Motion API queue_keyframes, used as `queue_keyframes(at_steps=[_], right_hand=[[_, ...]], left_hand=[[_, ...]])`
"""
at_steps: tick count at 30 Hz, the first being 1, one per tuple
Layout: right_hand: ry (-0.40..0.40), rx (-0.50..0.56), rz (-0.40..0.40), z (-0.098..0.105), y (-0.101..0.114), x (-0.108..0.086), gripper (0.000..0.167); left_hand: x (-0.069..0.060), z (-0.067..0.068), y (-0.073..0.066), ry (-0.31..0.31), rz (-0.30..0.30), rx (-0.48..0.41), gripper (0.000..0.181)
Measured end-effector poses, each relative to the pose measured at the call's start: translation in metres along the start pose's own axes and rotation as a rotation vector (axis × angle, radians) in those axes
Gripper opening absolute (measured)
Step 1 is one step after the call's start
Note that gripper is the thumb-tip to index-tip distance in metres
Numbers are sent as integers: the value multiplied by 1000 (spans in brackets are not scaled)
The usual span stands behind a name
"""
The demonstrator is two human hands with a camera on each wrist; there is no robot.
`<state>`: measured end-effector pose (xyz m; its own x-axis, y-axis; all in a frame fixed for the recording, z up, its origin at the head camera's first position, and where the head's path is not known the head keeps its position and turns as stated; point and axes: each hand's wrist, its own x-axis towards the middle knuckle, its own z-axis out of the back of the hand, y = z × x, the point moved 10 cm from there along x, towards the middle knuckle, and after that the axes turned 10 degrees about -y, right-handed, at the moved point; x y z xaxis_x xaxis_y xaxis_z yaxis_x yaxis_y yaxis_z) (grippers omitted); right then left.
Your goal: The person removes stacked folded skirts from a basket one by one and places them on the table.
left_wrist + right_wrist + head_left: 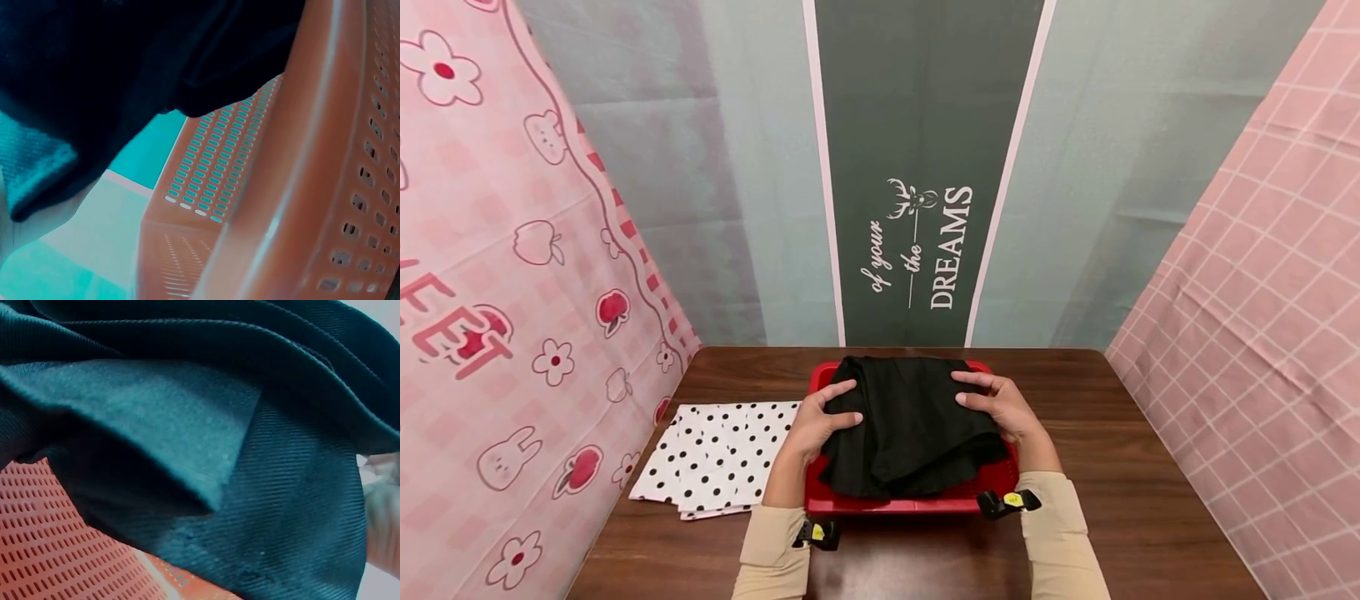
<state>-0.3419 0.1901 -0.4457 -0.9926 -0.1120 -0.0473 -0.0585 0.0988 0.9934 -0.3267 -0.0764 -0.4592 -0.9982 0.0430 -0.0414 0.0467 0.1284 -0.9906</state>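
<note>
A folded black cloth [917,417] is held between both hands over a red plastic basket [910,505]. My left hand [811,423] grips its left side, the thumb lying on top. On the opposite side my right hand [1006,410] holds it with thumb and fingers spread over the upper face. In the left wrist view, the dark cloth [137,69] hangs above the perforated basket [281,162]. Loose folds of the cloth [287,475] droop over the basket's holes [56,531] in the right wrist view. The cloth hides most of the basket's inside.
A white cloth with black dots [730,454] lies flat on the brown wooden table [1112,500], left of the basket. Behind the table hangs a grey-green curtain [925,100]. Pink patterned fabric [572,317] borders the left side, and pink checked fabric [1262,317] the right.
</note>
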Motion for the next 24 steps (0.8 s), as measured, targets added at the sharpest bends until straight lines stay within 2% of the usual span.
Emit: queue_keyframes(at_steps=[7, 12, 18, 24], right_hand=[[-5, 77, 12, 3, -1, -2, 34], [-24, 64, 9, 10, -2, -3, 36], [-62, 43, 10, 26, 4, -7, 36], [-75, 78, 26, 45, 13, -13, 36]], left_hand=[[0, -2, 0, 11, 24, -62, 59], [1, -6, -1, -1, 26, -79, 58], [2, -30, -4, 46, 19, -108, 58], [4, -51, -9, 69, 12, -133, 58]])
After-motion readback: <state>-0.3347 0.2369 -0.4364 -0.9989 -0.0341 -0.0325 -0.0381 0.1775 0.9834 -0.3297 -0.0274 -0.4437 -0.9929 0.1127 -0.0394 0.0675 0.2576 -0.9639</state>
